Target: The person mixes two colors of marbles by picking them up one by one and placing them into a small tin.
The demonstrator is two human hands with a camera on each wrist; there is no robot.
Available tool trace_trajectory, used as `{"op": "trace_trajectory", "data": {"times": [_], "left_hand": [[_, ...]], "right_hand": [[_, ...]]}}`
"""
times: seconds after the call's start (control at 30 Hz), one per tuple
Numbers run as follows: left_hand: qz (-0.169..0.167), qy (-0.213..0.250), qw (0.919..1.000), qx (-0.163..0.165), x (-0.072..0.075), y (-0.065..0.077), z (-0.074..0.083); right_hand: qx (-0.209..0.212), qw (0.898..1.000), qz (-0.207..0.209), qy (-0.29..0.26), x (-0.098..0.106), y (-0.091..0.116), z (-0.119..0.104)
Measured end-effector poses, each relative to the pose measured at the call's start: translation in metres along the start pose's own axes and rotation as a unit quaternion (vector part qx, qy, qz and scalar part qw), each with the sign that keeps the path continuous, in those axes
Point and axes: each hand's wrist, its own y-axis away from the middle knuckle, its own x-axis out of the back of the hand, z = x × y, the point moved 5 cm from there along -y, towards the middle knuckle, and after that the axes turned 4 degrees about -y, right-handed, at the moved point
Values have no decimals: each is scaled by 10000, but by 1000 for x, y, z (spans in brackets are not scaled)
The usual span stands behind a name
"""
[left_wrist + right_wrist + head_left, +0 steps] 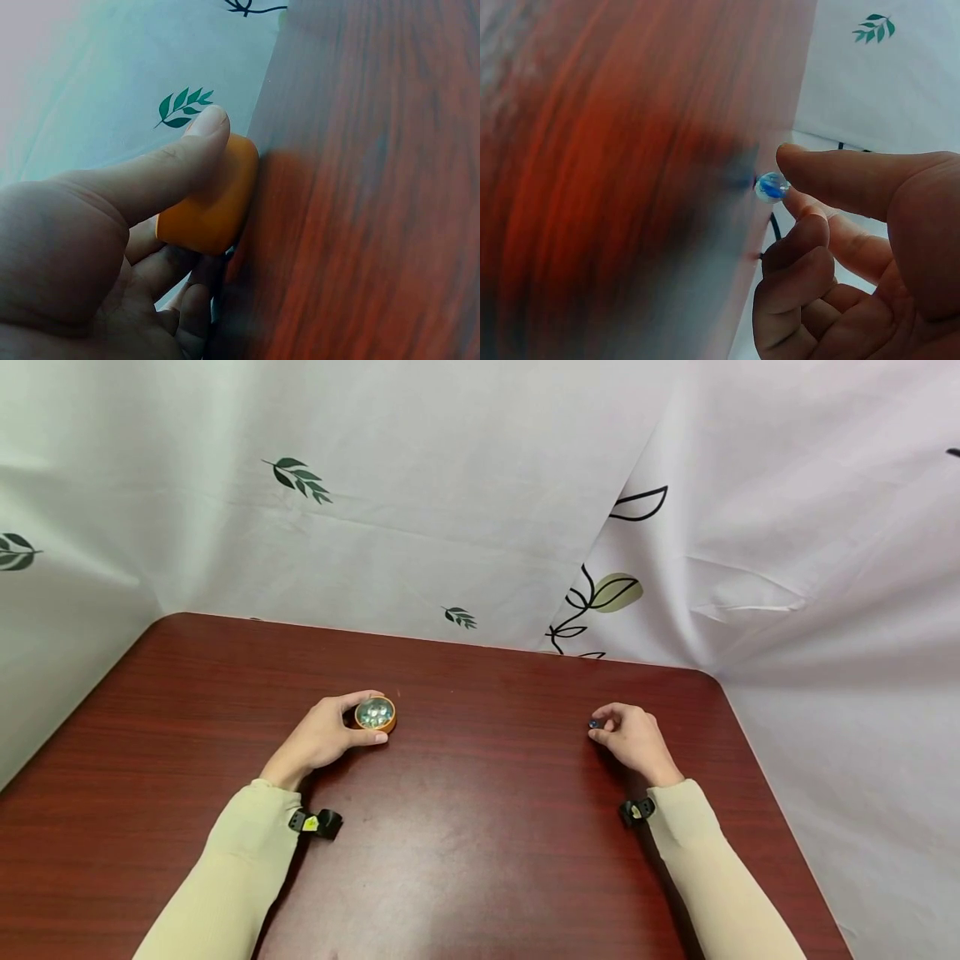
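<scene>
My left hand (327, 732) grips a small round orange container (392, 723) on the left half of the table, thumb on the near side and fingers on the far side. Shiny, clear greenish contents (374, 712) fill its top; they look like glass marbles. The left wrist view shows only the container's smooth orange side (208, 214), with the thumb along it. Farther right, my right hand (633, 743) pinches a clear glass marble (771, 187) with a blue swirl between thumb and index fingertips, close to the tabletop. The other right fingers curl inward.
A reddish-brown wood-grain table (465, 827) lies under both hands. Pale cloth (450, 510) with leaf prints hangs behind it and along its sides. Black wrist cameras sit on the left cuff (315, 822) and the right cuff (636, 812).
</scene>
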Motion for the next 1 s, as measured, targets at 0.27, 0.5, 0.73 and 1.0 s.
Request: {"op": "trace_trajectory", "data": {"times": [0.27,0.5,0.73,1.0], "left_hand": [[20,15,10000,-62,1,0,0],[6,7,10000,-61,1,-1,-1],[23,-17,10000,-94,1,0,0],[59,-39,9998,-162,1,-1,0]], "right_hand": [[-219,9997,-109,58,-3,-5,5],[-296,9993,-204,63,-4,-6,6],[-300,9993,-227,8,-5,-7,7],[-265,9994,-202,-12,-4,-7,8]]}}
